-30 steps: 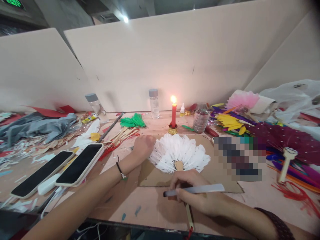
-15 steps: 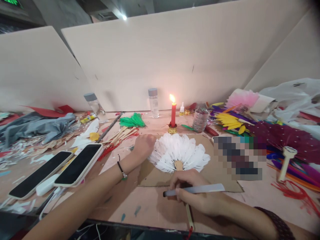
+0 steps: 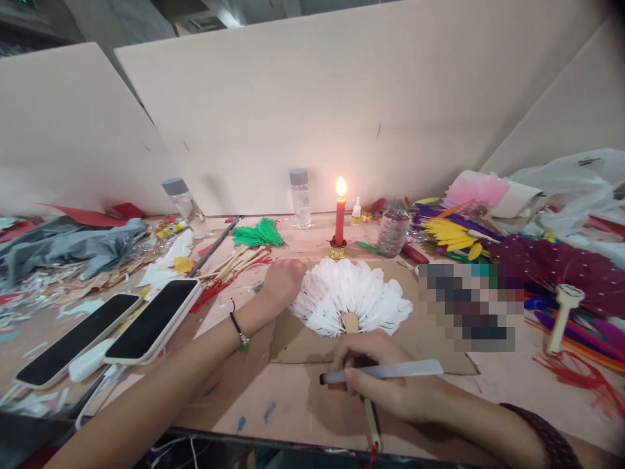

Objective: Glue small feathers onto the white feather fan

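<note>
A white feather fan [image 3: 356,296] lies flat on a piece of brown cardboard [image 3: 415,335], its wooden handle pointing toward me. My right hand [image 3: 378,371] rests across that handle, with a white-barrelled pen [image 3: 405,369] gripped between the fingers; the dark end points left. At the fan's left edge is my left hand [image 3: 284,283], curled closed against the feathers. Its fingertips are turned away, so whatever they pinch is hidden. Just behind the fan a lit red candle [image 3: 340,221] stands in a gold holder [image 3: 338,249].
Two phones [image 3: 151,322] and a white case [image 3: 89,360] lie at the left. Behind are a clear bottle [image 3: 300,202], green feathers [image 3: 258,232] and a small glue bottle [image 3: 356,212]. A maroon fan [image 3: 561,267] and coloured feathers spread at the right. A white board [image 3: 293,111] stands behind.
The view has shifted very slightly. The candle flame stands more upright than before. Both hands, the pen and the fan keep essentially the same positions.
</note>
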{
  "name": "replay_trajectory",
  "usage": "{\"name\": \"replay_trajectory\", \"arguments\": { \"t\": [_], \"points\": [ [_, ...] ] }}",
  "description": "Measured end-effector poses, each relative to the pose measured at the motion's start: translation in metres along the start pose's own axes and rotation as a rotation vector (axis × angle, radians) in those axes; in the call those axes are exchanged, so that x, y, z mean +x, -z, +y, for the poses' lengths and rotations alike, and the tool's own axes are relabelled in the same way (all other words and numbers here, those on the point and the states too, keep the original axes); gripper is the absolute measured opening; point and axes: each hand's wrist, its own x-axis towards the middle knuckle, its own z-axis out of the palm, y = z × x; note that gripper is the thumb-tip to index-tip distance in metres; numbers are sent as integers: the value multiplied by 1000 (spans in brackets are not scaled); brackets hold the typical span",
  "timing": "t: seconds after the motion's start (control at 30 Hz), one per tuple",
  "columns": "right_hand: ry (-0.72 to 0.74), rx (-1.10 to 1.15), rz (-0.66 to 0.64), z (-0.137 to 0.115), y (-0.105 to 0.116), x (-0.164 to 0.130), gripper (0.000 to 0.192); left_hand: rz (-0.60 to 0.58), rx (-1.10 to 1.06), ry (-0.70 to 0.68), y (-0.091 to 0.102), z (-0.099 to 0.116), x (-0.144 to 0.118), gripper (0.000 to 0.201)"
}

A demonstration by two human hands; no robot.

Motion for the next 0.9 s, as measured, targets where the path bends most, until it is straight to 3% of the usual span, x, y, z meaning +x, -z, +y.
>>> {"name": "replay_trajectory", "arguments": {
  "t": [0.23, 0.67, 0.9],
  "points": [
    [6, -24, 11, 7, -1, 1, 14, -7, 3, -13, 6, 2, 4, 31],
    [48, 7, -10, -4, 2, 0, 18, -29, 29, -63, 14, 2, 7, 28],
    [50, 11, -10, -5, 1, 0, 19, -7, 8, -47, 9, 0, 10, 30]
  ]
}}
